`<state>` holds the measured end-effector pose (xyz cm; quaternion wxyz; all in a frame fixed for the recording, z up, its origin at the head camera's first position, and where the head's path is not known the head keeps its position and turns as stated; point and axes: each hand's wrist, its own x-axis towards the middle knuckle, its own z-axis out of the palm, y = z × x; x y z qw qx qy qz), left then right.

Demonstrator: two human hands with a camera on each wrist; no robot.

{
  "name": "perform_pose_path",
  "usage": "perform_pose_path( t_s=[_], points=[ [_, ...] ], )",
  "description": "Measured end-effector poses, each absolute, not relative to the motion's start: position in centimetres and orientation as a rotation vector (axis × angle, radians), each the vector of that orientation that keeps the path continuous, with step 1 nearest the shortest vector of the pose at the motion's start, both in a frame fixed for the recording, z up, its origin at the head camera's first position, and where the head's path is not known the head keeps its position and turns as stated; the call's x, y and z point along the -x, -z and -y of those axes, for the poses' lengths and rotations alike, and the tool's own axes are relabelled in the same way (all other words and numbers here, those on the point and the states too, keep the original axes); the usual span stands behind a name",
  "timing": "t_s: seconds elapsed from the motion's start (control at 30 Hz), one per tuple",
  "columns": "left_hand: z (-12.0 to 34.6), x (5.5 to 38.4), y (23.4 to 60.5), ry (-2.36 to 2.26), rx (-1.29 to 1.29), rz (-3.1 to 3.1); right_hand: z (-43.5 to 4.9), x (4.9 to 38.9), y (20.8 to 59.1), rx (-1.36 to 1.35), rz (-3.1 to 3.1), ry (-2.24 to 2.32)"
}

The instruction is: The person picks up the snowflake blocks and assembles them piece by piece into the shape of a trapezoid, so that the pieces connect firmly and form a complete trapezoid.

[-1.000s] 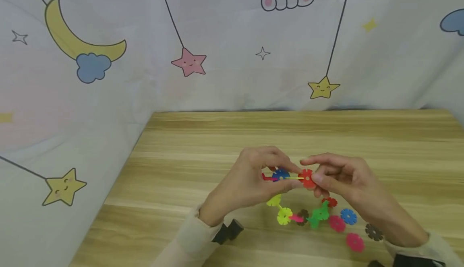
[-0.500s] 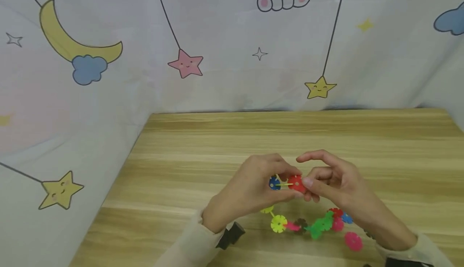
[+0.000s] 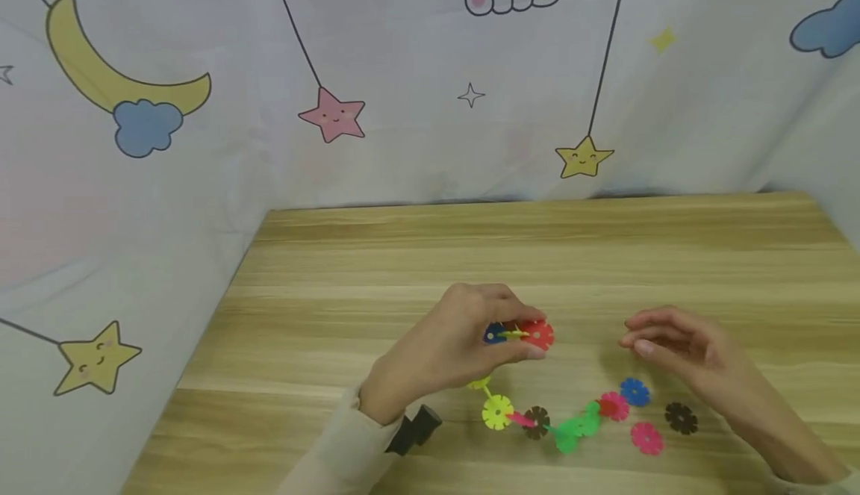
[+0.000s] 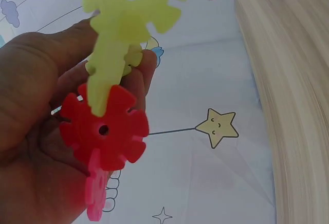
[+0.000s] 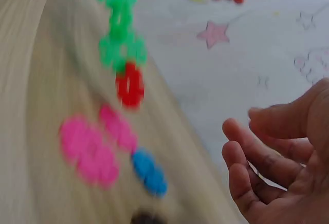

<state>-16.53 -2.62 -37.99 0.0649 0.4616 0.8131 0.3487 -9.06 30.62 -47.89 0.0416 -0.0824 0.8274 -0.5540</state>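
My left hand (image 3: 450,346) pinches a red slotted plastic disc (image 3: 540,336) between thumb and fingers, above the table. It is part of a linked chain; a blue disc (image 3: 494,333) shows inside the grip. In the left wrist view, a yellow disc (image 4: 172,8), another red disc (image 4: 128,126) and a pink disc (image 4: 94,193) join on below the palm. The chain runs down through a yellow disc (image 3: 497,412), a brown disc (image 3: 536,422) and green discs (image 3: 567,435). My right hand (image 3: 699,357) hovers at the right, fingers loosely bent, holding nothing.
Loose on the wooden table (image 3: 376,256) below the right hand lie a blue disc (image 3: 634,392), a brown disc (image 3: 681,419) and a pink disc (image 3: 646,438). Another pink disc (image 3: 619,407) overlaps the chain's red end. A printed cloth (image 3: 403,47) hangs behind.
My right hand has let go of the red disc and moved away to the right. The left hand keeps its pinch, shifted slightly left. The loose discs now show more fully.
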Motion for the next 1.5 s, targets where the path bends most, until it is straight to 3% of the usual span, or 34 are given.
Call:
perform_pose_path(
  t_s=[0.27,0.77,1.33,1.5],
  points=[
    [2.9,16.6,37.7,-1.056,-1.421,-2.425,-32.4,8.3,51.2,0.502,-2.695,1.529],
    [3.0,16.5,37.9,-1.142,-1.443,-2.407,-31.2,7.6,51.9,0.665,-2.862,1.373],
    [2.8,16.6,38.3,-1.202,-1.487,-2.398,-30.0,7.4,50.3,0.278,-2.854,1.709],
    [2.7,16.6,38.3,-1.200,-1.504,-2.396,-29.4,7.4,49.2,0.365,-2.705,1.986]
  ],
)
